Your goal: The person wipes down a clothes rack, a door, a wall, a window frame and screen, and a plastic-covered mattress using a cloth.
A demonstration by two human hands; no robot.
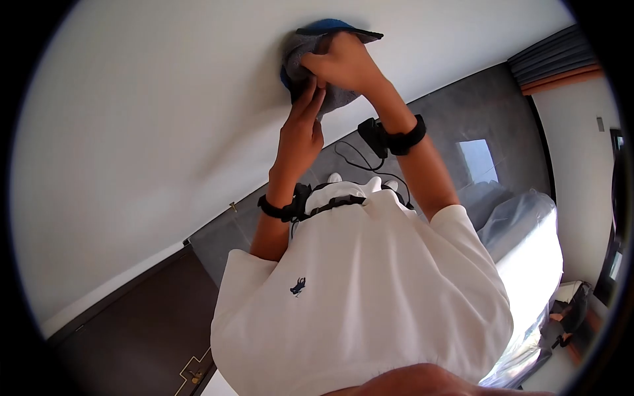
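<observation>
A grey, fuzzy cloth (340,98) with blue parts and a black edge is bunched against the white wall (165,112). My right hand (347,63) is closed on it, fingers curled into the folds. From below, my left hand (300,142) reaches up with its fingers stretched out, their tips touching the cloth close to my right thumb. The folds partly hide the fingertips of both hands. Each of my wrists wears a black strap with a small device, the right one (404,137) trailing a cable.
Grey floor tiles (439,109) run along the foot of the wall, with a small brass-coloured door stop (233,206) there. A dark door (139,323) stands at the lower left. Furniture under clear plastic (528,224) is on the right, below a dark curtain (551,56).
</observation>
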